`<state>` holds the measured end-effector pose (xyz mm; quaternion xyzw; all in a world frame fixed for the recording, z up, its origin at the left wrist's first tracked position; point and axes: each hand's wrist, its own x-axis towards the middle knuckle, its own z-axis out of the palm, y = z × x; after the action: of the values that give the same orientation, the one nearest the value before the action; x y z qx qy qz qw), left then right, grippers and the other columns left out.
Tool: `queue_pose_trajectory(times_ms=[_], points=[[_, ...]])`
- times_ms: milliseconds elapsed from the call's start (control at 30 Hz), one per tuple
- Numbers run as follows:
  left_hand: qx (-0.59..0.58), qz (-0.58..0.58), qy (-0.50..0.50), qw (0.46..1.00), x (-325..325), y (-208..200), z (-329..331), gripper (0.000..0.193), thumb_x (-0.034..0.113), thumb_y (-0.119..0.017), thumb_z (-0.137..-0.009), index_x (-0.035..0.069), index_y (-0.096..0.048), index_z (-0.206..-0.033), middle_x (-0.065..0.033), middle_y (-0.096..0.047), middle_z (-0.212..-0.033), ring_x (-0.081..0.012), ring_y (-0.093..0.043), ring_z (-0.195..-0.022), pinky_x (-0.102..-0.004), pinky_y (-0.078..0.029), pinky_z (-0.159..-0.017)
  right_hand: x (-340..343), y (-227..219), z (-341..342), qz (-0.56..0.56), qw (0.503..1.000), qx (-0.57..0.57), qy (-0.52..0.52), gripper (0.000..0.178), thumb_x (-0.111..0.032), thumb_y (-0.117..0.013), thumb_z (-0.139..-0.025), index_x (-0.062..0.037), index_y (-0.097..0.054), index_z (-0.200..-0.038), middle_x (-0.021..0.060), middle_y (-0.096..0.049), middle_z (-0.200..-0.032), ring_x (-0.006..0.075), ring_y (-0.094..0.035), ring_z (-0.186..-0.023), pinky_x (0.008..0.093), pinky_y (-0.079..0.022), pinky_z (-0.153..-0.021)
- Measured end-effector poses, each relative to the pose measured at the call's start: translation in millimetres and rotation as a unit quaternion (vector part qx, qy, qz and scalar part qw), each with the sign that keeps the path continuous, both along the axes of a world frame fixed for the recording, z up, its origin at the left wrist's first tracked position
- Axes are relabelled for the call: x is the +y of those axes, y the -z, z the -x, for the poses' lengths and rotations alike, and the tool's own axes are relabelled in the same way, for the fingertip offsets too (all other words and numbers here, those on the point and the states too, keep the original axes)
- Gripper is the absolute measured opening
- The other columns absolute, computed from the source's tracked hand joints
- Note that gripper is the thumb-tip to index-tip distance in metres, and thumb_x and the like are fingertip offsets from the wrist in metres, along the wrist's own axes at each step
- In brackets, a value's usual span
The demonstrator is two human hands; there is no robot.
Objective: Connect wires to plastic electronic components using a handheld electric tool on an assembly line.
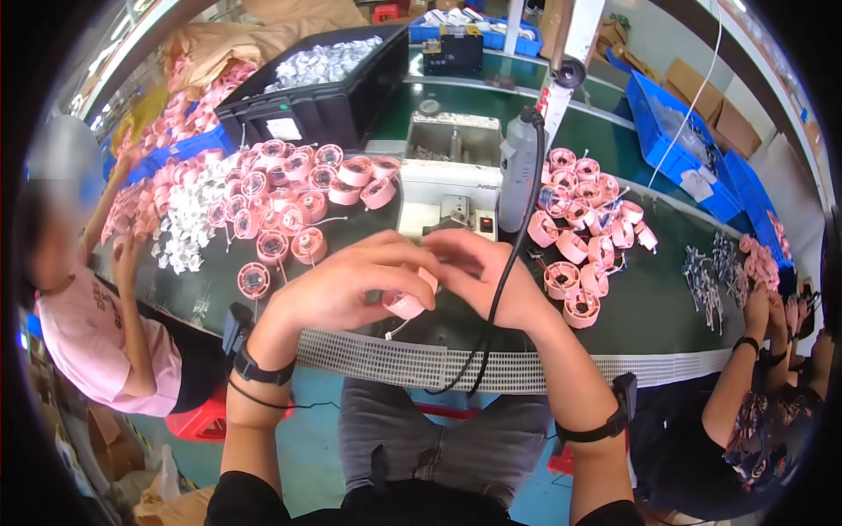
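Note:
Above the front edge of the bench, my left hand [355, 282] is curled around a small pink round housing [405, 306] with a short white-tipped wire hanging below it. My right hand [488, 273] meets it from the other side, its bent fingers at the housing's upper edge; my fingers partly cover the part. Just beyond my hands stands a white screw feeder [447, 197] with a red switch. A grey cylindrical electric screwdriver [522, 171] is upright beside it, and its black cable [517, 254] runs down in front of my right hand.
Pink housings with wires crowd the bench left [289, 188] and right [583, 232]. White parts [189, 215] lie farther left, wire bundles [702, 280] right. A black crate [324, 92] and blue bins [684, 145] stand behind. A person [114, 342] sits left; another person's arms [745, 359] reach in right.

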<state>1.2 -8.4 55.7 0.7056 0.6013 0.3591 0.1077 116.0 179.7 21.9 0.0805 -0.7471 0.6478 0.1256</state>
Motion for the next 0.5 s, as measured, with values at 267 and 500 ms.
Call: queue_pose_trajectory(times_ms=[267, 500], points=[[0.239, -0.027, -0.073, 0.968, 16, -8, -11, 0.032, 0.005, -0.071, -0.065, 0.02, -0.069, -0.094, -0.0025, -0.061, -0.112, -0.0268, -0.058, -0.102, -0.0362, -0.054, -0.078, 23, 6, -6, -0.116, 0.976, -0.143, -0.116, 0.019, -0.014, -0.056, -0.091, 0.0019, -0.066, -0.091, 0.0074, -0.068, -0.07, 0.0134, -0.064, -0.065, 0.0289, -0.05, -0.062], [0.347, -0.022, -0.054, 0.936, 16, -7, -30, 0.036, 0.012, -0.071, -0.067, 0.013, -0.064, -0.102, -0.0031, -0.059, -0.11, -0.0234, -0.059, -0.099, -0.0347, -0.053, -0.078, 21, 5, -12, -0.18, 0.954, -0.224, -0.083, 0.019, -0.015, -0.056, -0.09, 0.0024, -0.065, -0.09, 0.0111, -0.066, -0.067, 0.0189, -0.064, -0.061, 0.0312, -0.05, -0.061]])
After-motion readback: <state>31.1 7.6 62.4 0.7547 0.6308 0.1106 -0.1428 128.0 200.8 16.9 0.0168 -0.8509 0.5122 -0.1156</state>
